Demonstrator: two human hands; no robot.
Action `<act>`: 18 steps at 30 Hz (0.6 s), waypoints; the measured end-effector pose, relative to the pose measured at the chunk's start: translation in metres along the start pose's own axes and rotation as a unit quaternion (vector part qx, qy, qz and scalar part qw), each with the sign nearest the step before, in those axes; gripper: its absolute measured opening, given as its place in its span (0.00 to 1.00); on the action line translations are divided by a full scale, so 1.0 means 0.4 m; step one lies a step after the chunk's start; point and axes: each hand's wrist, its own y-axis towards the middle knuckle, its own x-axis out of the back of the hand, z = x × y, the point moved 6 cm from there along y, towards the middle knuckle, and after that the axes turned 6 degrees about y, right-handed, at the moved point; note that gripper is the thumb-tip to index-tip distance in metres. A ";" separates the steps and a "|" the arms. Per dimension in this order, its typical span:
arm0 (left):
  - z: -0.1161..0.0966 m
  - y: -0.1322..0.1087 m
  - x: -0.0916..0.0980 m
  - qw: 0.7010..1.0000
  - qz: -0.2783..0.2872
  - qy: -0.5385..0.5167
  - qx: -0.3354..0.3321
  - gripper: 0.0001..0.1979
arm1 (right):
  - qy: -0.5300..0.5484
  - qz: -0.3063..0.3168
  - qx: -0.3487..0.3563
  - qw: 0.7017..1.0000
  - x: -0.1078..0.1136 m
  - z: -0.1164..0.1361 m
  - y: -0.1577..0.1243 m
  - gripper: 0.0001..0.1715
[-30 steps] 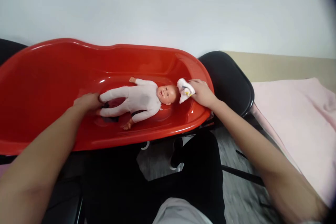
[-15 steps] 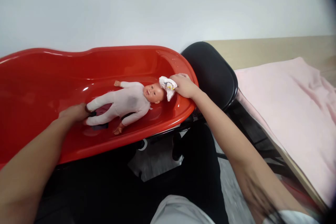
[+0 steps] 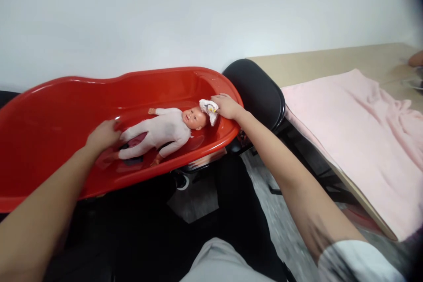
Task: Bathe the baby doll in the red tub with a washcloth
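A baby doll (image 3: pixel 165 130) with a pale cloth body lies on its back in a red baby bathtub (image 3: pixel 59 132). Its head points right and its legs point left. My right hand (image 3: pixel 226 106) is closed on a small white cloth (image 3: pixel 209 106) with yellow and dark marks, which touches the top of the doll's head. At the doll's far foot is my left hand (image 3: pixel 104 135), its fingers blurred and partly hidden, so its grip is unclear. Something dark and purplish (image 3: pixel 136 141) lies between and under the doll's legs.
A black chair or stool seat (image 3: pixel 254 92) stands against the tub's right end. Right of it, a pink cloth (image 3: pixel 350 119) covers part of a wooden table (image 3: pixel 317 64). Another person's hand (image 3: pixel 416 59) shows at the right edge. A wall rises behind.
My left hand has shifted up and right along the doll's feet. My right hand keeps the cloth at the doll's head. The camera view has turned slightly right.
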 end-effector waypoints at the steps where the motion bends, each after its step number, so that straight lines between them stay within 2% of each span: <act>1: -0.024 -0.011 0.039 1.000 -0.017 -0.012 -0.012 0.57 | -0.004 0.003 0.000 1.000 0.000 0.000 0.001 0.14; 2: -0.055 -0.036 0.084 0.999 -0.033 -0.012 -0.014 0.53 | -0.007 0.005 0.000 1.000 0.000 -0.001 0.002 0.14; 4: -0.166 -0.143 0.213 0.982 -0.181 -0.030 -0.055 0.36 | -0.012 0.001 -0.002 1.000 0.001 -0.005 0.004 0.14; 6: -0.330 -0.322 0.324 0.934 -0.315 -0.100 -0.136 0.15 | -0.015 0.002 -0.008 1.000 0.000 -0.011 0.006 0.14; 7: -0.424 -0.423 0.357 0.906 -0.345 -0.160 -0.185 0.10 | -0.016 0.003 -0.012 1.000 0.000 -0.013 0.007 0.14; 9: -0.621 -0.599 0.357 0.885 -0.284 -0.274 -0.246 0.15 | -0.018 0.005 -0.016 1.000 0.001 -0.016 0.009 0.13; 10: -0.723 -0.673 0.329 0.883 -0.214 -0.316 -0.274 0.18 | -0.019 0.005 -0.017 1.000 0.001 -0.016 0.010 0.13; 12: -0.914 -0.792 0.249 0.878 -0.094 -0.327 -0.336 0.17 | -0.019 0.006 -0.016 1.000 0.003 -0.015 0.012 0.14; 14: -1.071 -0.858 0.148 0.874 0.046 -0.292 -0.386 0.10 | -0.019 0.007 -0.016 1.000 0.003 -0.014 0.014 0.14; 15: -1.136 -0.877 0.096 0.866 0.126 -0.251 -0.413 0.10 | -0.018 0.006 -0.017 1.000 0.003 -0.015 0.014 0.15; 18: -1.264 -0.894 -0.042 0.827 0.334 -0.093 -0.443 0.24 | -0.018 0.005 -0.017 1.000 0.003 -0.018 0.018 0.16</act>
